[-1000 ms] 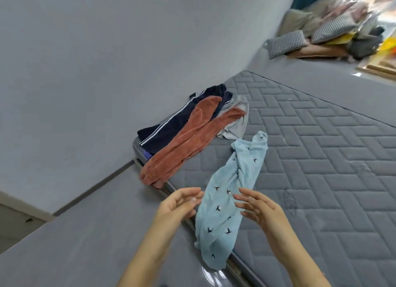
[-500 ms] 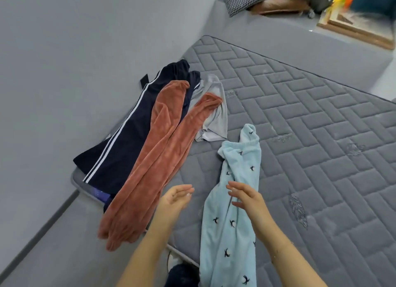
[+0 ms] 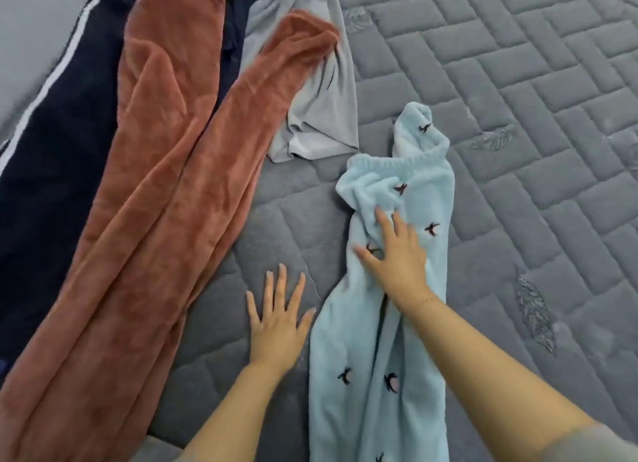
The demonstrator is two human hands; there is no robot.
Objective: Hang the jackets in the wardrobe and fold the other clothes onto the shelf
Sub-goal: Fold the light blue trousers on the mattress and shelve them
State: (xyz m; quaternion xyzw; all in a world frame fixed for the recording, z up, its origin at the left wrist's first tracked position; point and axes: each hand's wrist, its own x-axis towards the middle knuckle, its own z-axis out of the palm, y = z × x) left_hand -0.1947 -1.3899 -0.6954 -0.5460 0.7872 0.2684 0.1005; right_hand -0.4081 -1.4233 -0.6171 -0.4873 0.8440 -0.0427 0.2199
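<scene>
Light blue fleece trousers with small dark bird prints lie lengthwise on the grey quilted mattress, waistband at the far end. My right hand lies flat on them just below the waistband, fingers spread. My left hand hovers or rests flat over the bare mattress beside the trousers' left edge, fingers straight. To the left lie rust-brown fleece trousers, navy track trousers with white stripes and a grey garment.
The mattress stretches away to the right and far side, with embroidered feather marks. A grey floor strip shows at the top left, beyond the navy trousers.
The view has moved in close over the mattress. Both hands have dropped from mid-air: the right now presses the blue trousers, the left has spread out over the mattress.
</scene>
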